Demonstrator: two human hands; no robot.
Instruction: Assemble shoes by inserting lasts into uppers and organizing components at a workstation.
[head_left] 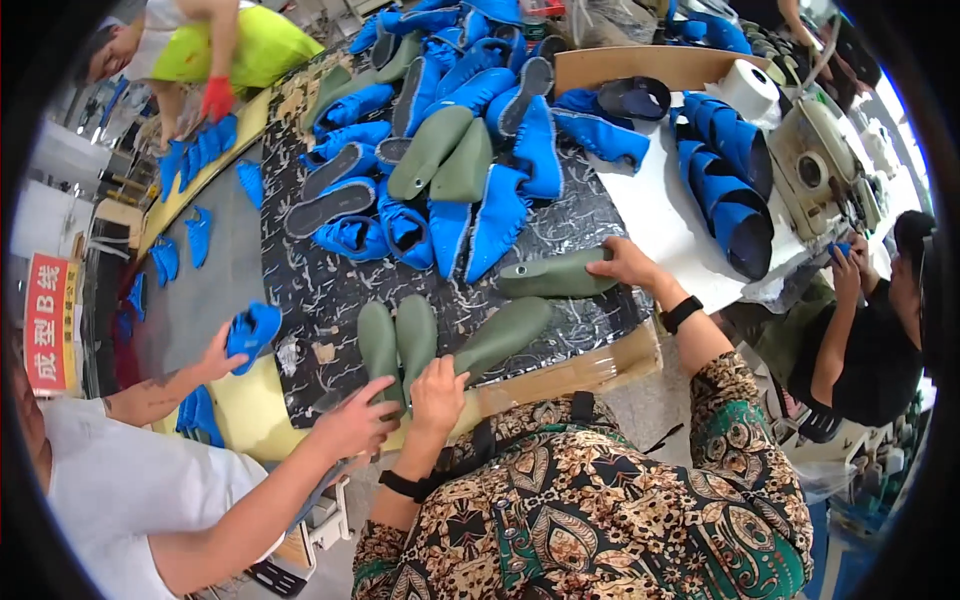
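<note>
At the table's near edge, my left hand [437,396] has its fingers closed around the end of a green shoe last [510,332] lying slanted to the right. My right hand [628,266] grips the right end of another green shoe last [555,276], which lies sideways a little farther off. To the left of my left hand, two more lasts, one on the left [378,340] and one beside it [415,325], lie side by side. A co-worker's hand [355,420] touches the near end of the leftmost one.
Blue shoe uppers [345,235] with grey soles are heaped on the black-covered table [300,300], with a pair of lasts on top. A sewing machine [815,165], white roll [748,92] and nested blue uppers [725,190] stand right. The co-worker's other hand holds a blue upper [253,335].
</note>
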